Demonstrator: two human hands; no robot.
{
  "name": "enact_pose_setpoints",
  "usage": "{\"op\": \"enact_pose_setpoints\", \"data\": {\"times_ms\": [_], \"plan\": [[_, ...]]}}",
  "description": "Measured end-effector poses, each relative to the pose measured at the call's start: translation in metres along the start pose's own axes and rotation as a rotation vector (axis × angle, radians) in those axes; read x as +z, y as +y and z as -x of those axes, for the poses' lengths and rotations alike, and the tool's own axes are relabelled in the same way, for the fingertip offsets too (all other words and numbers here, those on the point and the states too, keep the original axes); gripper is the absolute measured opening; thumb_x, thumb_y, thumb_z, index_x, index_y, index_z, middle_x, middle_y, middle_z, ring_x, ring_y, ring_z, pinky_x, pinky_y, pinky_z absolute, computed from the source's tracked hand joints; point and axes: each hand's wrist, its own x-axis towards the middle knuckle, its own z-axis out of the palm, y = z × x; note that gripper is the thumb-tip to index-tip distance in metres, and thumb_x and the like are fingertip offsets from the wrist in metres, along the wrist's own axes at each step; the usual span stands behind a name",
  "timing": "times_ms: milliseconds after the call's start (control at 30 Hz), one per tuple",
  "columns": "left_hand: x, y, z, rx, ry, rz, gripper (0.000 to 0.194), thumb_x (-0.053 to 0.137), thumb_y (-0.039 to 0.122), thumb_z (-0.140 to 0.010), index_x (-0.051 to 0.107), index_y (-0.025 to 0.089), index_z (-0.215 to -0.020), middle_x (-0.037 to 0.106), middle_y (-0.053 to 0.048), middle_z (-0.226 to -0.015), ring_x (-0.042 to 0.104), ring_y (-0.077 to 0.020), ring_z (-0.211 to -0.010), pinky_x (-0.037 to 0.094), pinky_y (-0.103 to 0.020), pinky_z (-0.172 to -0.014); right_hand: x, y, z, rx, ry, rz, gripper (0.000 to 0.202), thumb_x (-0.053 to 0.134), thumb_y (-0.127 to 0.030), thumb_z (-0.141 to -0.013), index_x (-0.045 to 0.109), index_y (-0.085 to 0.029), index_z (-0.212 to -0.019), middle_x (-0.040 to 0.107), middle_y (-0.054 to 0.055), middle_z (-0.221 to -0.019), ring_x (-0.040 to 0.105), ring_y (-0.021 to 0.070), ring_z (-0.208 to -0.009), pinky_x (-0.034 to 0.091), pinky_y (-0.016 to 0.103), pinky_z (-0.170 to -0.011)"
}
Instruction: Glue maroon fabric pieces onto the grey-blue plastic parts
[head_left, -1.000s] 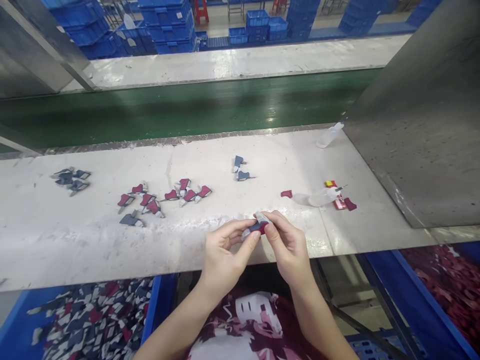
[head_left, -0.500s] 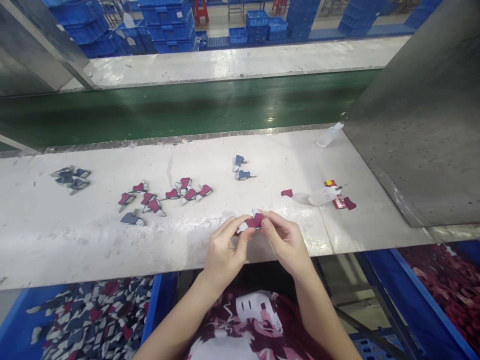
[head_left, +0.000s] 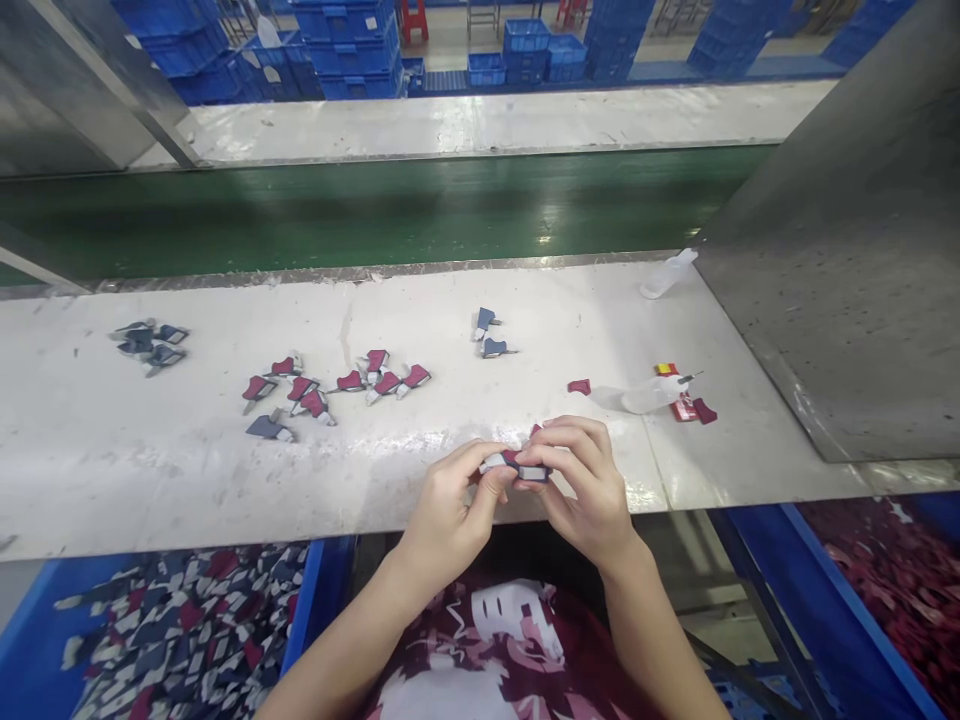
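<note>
Close to the bench's front edge, both my hands grip one small plastic part with maroon, dark blue and light grey surfaces. My left hand pinches its light grey end between thumb and fingers. At the other end, my right hand is closed around the body, its fingers over the top and hiding some of it. A loose maroon piece lies beyond my right hand. Beside it, a translucent squeeze bottle with a thin metal tip rests on its side against a red and yellow packet and another maroon piece.
Maroon-topped parts and dark blue parts lie grouped on the white bench. A second bottle is near the metal panel. Below are a bin of mixed parts and one of maroon pieces.
The part has turned in my hands, from its maroon face upward to showing a grey and dark blue side. My right fingers have moved over its top. The view has shifted slightly.
</note>
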Motion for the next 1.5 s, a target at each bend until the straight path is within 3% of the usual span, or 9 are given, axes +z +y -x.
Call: {"op": "enact_pose_setpoints", "data": {"times_ms": [167, 333, 433, 600, 667, 800, 1000, 1267, 1500], "plan": [[0.002, 0.001, 0.002, -0.078, -0.014, 0.091, 0.023, 0.055, 0.030, -0.097, 0.071, 0.016, -0.103, 0.068, -0.005, -0.083, 0.063, -0.0139, -0.065, 0.052, -0.025, -0.064, 0.008, -0.001, 0.003, 0.014, 0.075, 0.028, 0.034, 0.058, -0.002, -0.086, 0.067, -0.030, -0.104, 0.067, 0.004, -0.094, 0.058, 0.0226, -0.096, 0.054, 0.041, -0.081], [-0.001, -0.003, 0.001, -0.172, -0.006, 0.283, 0.031, 0.063, 0.045, -0.093, 0.071, 0.016, -0.102, 0.069, -0.004, -0.078, 0.062, -0.0143, -0.064, 0.052, -0.026, -0.064, 0.017, 0.007, 0.005, -0.045, 0.068, -0.040, 0.033, 0.058, -0.004, -0.090, 0.067, -0.030, -0.107, 0.069, 0.005, -0.104, 0.063, 0.0240, -0.109, 0.056, 0.046, -0.088], [-0.006, -0.008, -0.001, -0.236, 0.018, 0.410, 0.037, 0.067, 0.053, -0.088, 0.069, 0.016, -0.084, 0.063, -0.002, -0.066, 0.057, -0.0129, -0.059, 0.049, -0.025, -0.061, 0.024, 0.010, 0.006, -0.066, 0.041, -0.021, 0.027, 0.061, -0.006, -0.090, 0.068, -0.029, -0.102, 0.072, 0.005, -0.105, 0.066, 0.0241, -0.111, 0.054, 0.047, -0.091], [-0.015, -0.027, 0.003, -0.439, 0.004, 0.612, 0.032, 0.070, 0.045, -0.087, 0.065, 0.016, -0.076, 0.060, 0.000, -0.066, 0.055, -0.0112, -0.060, 0.045, -0.024, -0.062, 0.038, 0.012, 0.004, -0.128, -0.044, -0.010, 0.022, 0.065, -0.009, -0.090, 0.069, -0.028, -0.101, 0.075, 0.003, -0.102, 0.069, 0.0217, -0.102, 0.053, 0.045, -0.091], [-0.019, -0.038, 0.009, -0.394, 0.090, 0.473, 0.026, 0.067, 0.040, -0.089, 0.067, 0.016, -0.079, 0.062, -0.002, -0.070, 0.057, -0.0131, -0.065, 0.047, -0.026, -0.066, 0.042, 0.013, 0.001, -0.114, -0.167, -0.052, 0.018, 0.064, -0.012, -0.092, 0.069, -0.027, -0.100, 0.076, 0.003, -0.108, 0.067, 0.0230, -0.112, 0.053, 0.045, -0.096], [-0.040, -0.062, 0.019, -0.114, 0.415, -0.206, 0.016, 0.057, 0.027, -0.094, 0.069, 0.017, -0.090, 0.067, -0.006, -0.087, 0.062, -0.0195, -0.082, 0.048, -0.032, -0.078, 0.044, 0.016, -0.003, -0.068, -0.336, -0.076, 0.026, 0.062, -0.018, -0.094, 0.068, -0.025, -0.119, 0.063, 0.008, -0.139, 0.054, 0.0269, -0.136, 0.055, 0.045, -0.103], [-0.082, -0.082, 0.001, 0.036, 0.794, -0.964, 0.020, 0.054, 0.018, -0.095, 0.072, 0.016, -0.103, 0.065, -0.015, -0.110, 0.056, -0.0311, -0.107, 0.044, -0.046, -0.093, 0.018, 0.030, 0.002, -0.039, -0.032, 0.078, 0.036, 0.070, -0.009, -0.086, 0.069, -0.025, -0.118, 0.070, 0.009, -0.116, 0.067, 0.0250, -0.107, 0.057, 0.044, -0.092], [-0.056, -0.077, -0.056, 0.108, 0.423, -1.118, 0.026, 0.065, 0.026, -0.093, 0.070, 0.019, -0.118, 0.069, -0.012, -0.107, 0.056, -0.0298, -0.103, 0.041, -0.042, -0.086, -0.029, 0.065, 0.019, 0.023, 0.453, 0.496, 0.030, 0.078, -0.007, -0.076, 0.076, -0.021, -0.102, 0.075, 0.009, -0.093, 0.072, 0.0280, -0.083, 0.055, 0.045, -0.081], [-0.056, -0.089, -0.060, 0.138, 0.449, -1.154, 0.022, 0.061, 0.019, -0.097, 0.070, 0.020, -0.117, 0.070, -0.010, -0.103, 0.059, -0.0262, -0.101, 0.039, -0.040, -0.086, -0.047, 0.100, 0.037, -0.029, 0.659, 0.633, 0.039, 0.083, -0.011, -0.067, 0.079, -0.029, -0.101, 0.074, 0.007, -0.076, 0.073, 0.0314, -0.069, 0.055, 0.045, -0.066]]}}
